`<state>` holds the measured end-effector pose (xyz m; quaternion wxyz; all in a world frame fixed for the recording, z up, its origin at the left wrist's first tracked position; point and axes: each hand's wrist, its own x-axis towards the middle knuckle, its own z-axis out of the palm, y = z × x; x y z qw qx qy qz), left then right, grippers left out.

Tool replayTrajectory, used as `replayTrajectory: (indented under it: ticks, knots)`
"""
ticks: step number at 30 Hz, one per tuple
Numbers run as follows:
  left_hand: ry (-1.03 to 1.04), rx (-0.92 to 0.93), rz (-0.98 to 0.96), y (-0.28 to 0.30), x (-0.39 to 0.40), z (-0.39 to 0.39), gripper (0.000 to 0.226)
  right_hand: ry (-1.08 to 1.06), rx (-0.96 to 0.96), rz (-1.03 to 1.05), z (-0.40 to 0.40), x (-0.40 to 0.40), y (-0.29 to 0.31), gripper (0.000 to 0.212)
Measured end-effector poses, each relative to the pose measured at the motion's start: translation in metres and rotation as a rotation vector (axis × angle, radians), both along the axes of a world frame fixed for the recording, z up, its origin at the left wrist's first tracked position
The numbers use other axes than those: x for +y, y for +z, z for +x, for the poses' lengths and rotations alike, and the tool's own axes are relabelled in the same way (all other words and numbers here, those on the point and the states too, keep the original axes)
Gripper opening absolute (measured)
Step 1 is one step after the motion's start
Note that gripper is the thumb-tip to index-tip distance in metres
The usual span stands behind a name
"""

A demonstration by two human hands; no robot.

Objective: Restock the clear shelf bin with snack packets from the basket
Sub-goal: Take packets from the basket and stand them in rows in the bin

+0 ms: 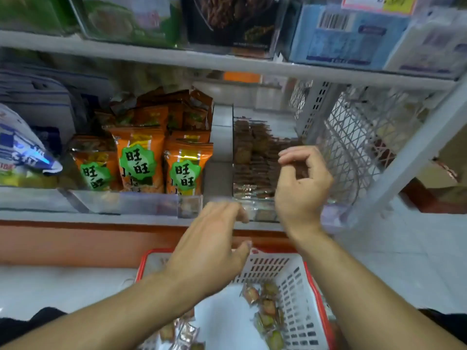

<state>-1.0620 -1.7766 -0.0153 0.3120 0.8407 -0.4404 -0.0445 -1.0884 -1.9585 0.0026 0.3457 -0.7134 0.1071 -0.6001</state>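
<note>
The clear shelf bin (262,210) stands on the lower shelf at centre right, filled with rows of small brown snack packets (250,152). My right hand (300,183) hovers over its front part, fingers curled and apart, holding nothing that I can see. My left hand (214,246) is lower, between the bin's front and the basket, fingers spread and motion-blurred, with nothing in it. The white basket with a red rim (295,279) sits on the floor below, holding several small loose packets (267,306) on its bottom.
Orange snack bags with green labels (141,160) fill the clear bin to the left. A blue and white bag (22,150) lies further left. A white wire mesh panel (353,147) closes the shelf's right end. Boxes stand on the shelf above.
</note>
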Motion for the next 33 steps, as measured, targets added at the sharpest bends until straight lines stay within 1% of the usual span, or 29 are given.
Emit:
replayTrajectory:
  ticks: [1, 3, 4, 5, 6, 7, 9, 10, 11, 12, 14, 16, 18, 19, 22, 24, 26, 29, 31, 33]
  knots:
    - [-0.007, 0.032, 0.074, -0.009, 0.003, -0.003, 0.029, 0.034, -0.019, -0.047, -0.012, 0.013, -0.014, 0.028]
    - [-0.053, 0.086, 0.306, -0.038, 0.008, -0.007, 0.025, 0.116, 0.029, -0.097, -0.029, 0.038, -0.049, 0.024]
    - [-0.086, 0.112, 0.443, -0.057, 0.011, -0.008, 0.028, 0.165, 0.099, -0.095, -0.034, 0.047, -0.070, 0.024]
    - [-0.124, 0.145, 0.584, -0.078, 0.016, -0.009, 0.036, 0.206, 0.211, -0.077, -0.039, 0.053, -0.094, 0.025]
    - [-0.161, 0.187, 0.712, -0.100, 0.022, -0.010, 0.044, 0.235, 0.380, -0.044, -0.043, 0.055, -0.120, 0.026]
    - [-0.192, 0.230, 0.821, -0.121, 0.029, -0.011, 0.050, 0.258, 0.614, 0.011, -0.049, 0.051, -0.148, 0.028]
    - [-0.206, 0.321, 0.995, -0.160, 0.047, -0.012, 0.059, 0.285, 1.214, 0.120, -0.069, 0.035, -0.211, 0.025]
    - [-0.186, 0.365, 1.051, -0.178, 0.055, -0.012, 0.060, 0.309, 1.493, 0.149, -0.085, 0.027, -0.241, 0.030]
    - [-0.151, 0.401, 1.078, -0.194, 0.064, -0.012, 0.060, 0.330, 1.696, 0.179, -0.100, 0.020, -0.267, 0.044]
    - [-0.111, 0.426, 1.085, -0.210, 0.071, -0.012, 0.061, 0.324, 1.799, 0.213, -0.114, 0.015, -0.287, 0.057]
    - [-0.052, 0.410, 1.082, -0.240, 0.079, -0.012, 0.066, 0.252, 1.819, 0.269, -0.129, 0.011, -0.312, 0.069]
    - [-0.036, 0.338, 1.078, -0.269, 0.079, -0.013, 0.077, 0.213, 1.863, 0.248, -0.131, 0.011, -0.331, 0.078]
    - [-0.032, 0.334, 1.060, -0.295, 0.075, -0.014, 0.087, 0.211, 1.951, 0.167, -0.127, 0.010, -0.347, 0.085]
    - [-0.029, 0.348, 1.053, -0.307, 0.074, -0.014, 0.092, 0.199, 1.976, 0.109, -0.125, 0.009, -0.354, 0.085]
    - [0.002, 0.349, 1.043, -0.334, 0.074, -0.016, 0.100, 0.162, 2.002, -0.082, -0.124, 0.007, -0.368, 0.082]
    - [0.036, 0.304, 1.058, -0.345, 0.074, -0.014, 0.106, 0.150, 1.991, -0.139, -0.120, 0.002, -0.373, 0.083]
    - [0.039, 0.280, 1.089, -0.352, 0.072, -0.009, 0.109, 0.147, 2.019, -0.116, -0.114, -0.003, -0.375, 0.085]
    - [-0.017, 0.296, 1.136, -0.355, 0.069, -0.004, 0.111, 0.147, 2.076, -0.052, -0.107, -0.004, -0.374, 0.094]
    - [-0.056, 0.265, 1.160, -0.354, 0.067, -0.006, 0.114, 0.147, 2.076, -0.026, -0.108, 0.001, -0.370, 0.098]
    - [-0.066, 0.222, 1.155, -0.355, 0.063, -0.011, 0.110, 0.153, 2.040, -0.051, -0.112, 0.008, -0.368, 0.088]
